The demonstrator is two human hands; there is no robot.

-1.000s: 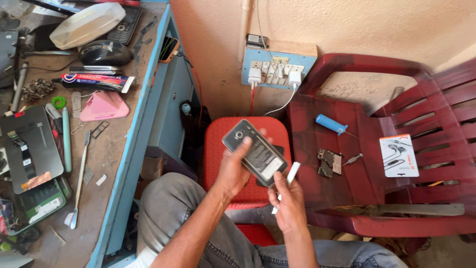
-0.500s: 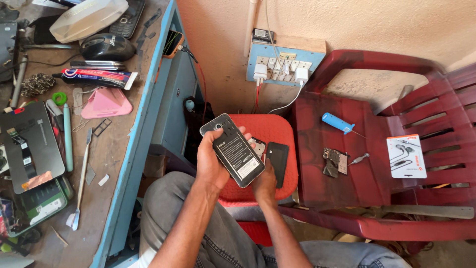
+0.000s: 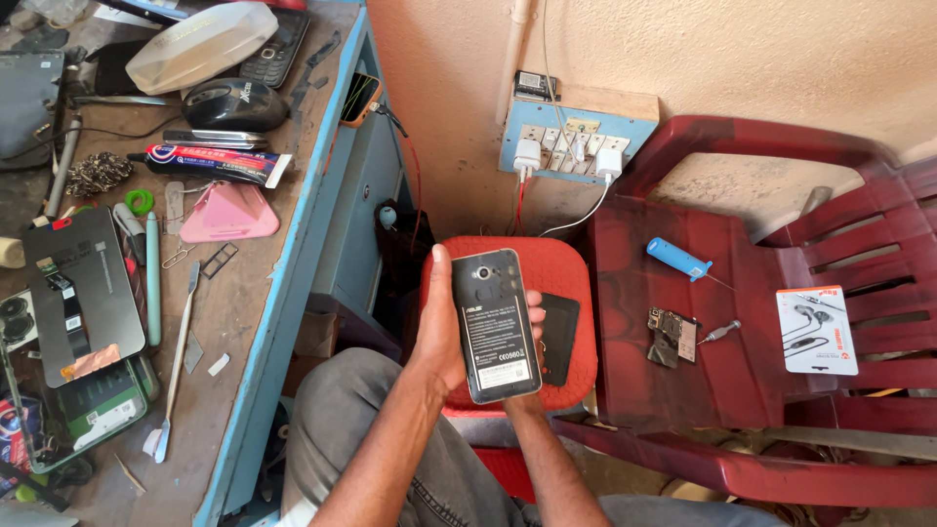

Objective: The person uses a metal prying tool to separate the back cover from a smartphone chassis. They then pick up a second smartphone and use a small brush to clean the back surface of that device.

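The left hand point(image 3: 444, 337) grips a phone point(image 3: 496, 325) with its back cover off, thumb along the left edge and fingertips curling round the right edge. The phone stands nearly upright in the middle of the view, above a red stool point(image 3: 566, 273). The right hand is almost wholly hidden behind the phone, so I cannot tell whether it is open or closed; only its forearm shows, at six o'clock from the phone. A black cover point(image 3: 559, 337) lies on the stool, just at three o'clock from the phone.

At nine o'clock stands a blue-edged worktop point(image 3: 283, 293), brown and scuffed, crowded with things: a black mouse point(image 3: 232, 102), a tube of glue point(image 3: 210, 163), a pink triangular pick point(image 3: 226, 213), a dark phone screen point(image 3: 83, 293) and a thin metal tool point(image 3: 176, 361).

At twelve o'clock a rough plastered wall point(image 3: 732, 59) carries a blue socket board point(image 3: 576, 137) with white chargers plugged in.

At three o'clock a dark red plastic chair point(image 3: 781, 390) holds a blue-handled screwdriver point(image 3: 679, 260), a small circuit board point(image 3: 673, 337) and a white earphone packet point(image 3: 816, 330). Grey trousers point(image 3: 342, 420) show at seven o'clock.
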